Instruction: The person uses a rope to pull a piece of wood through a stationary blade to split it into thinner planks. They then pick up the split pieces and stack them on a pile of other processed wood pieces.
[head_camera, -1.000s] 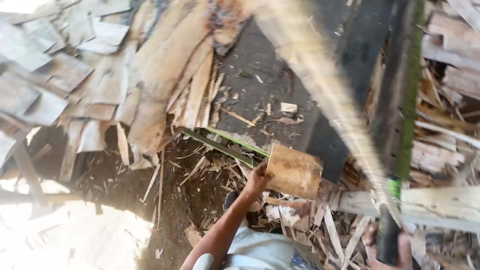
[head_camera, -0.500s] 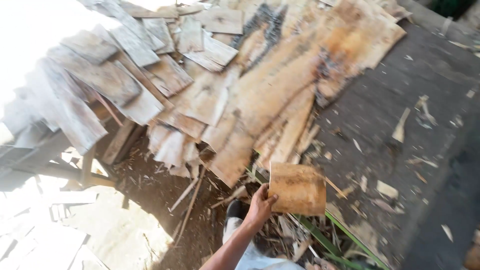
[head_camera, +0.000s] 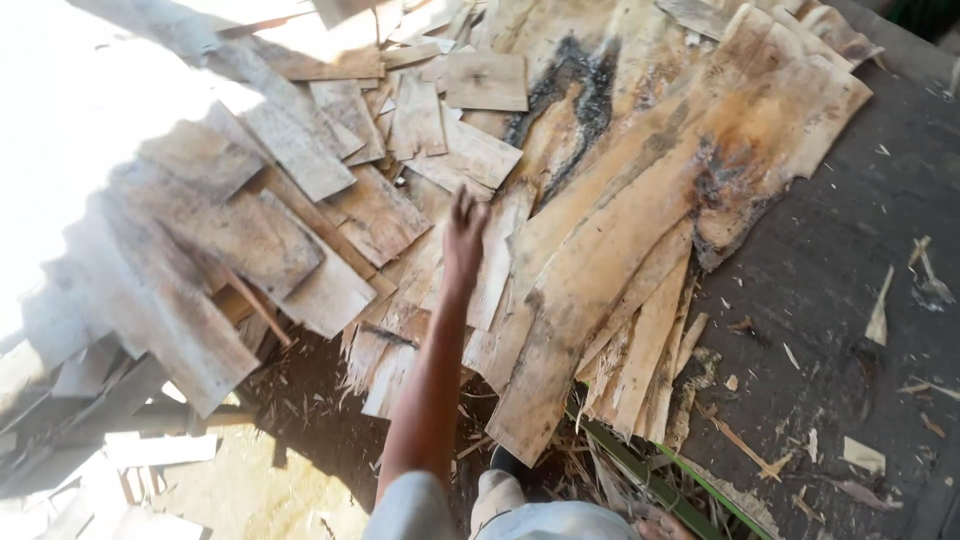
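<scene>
Wood offcuts cover the far half of the scene: we see a pile of thin wood sheets spreading from the far left to the far right, the pieces overlapping at mixed angles. Our left hand is stretched out over the middle of this pile, fingers spread loosely and holding nothing; we cannot tell whether it touches the wood beneath. The arm runs back to the near edge, where a pale sleeve shows. Our right hand is out of view. A dark-stained long sheet lies just right of the hand, its ragged near edge overhanging the dark floor. That floor, on the right, is open apart from scattered wood chips. A green strip lies at the pile's near edge.
</scene>
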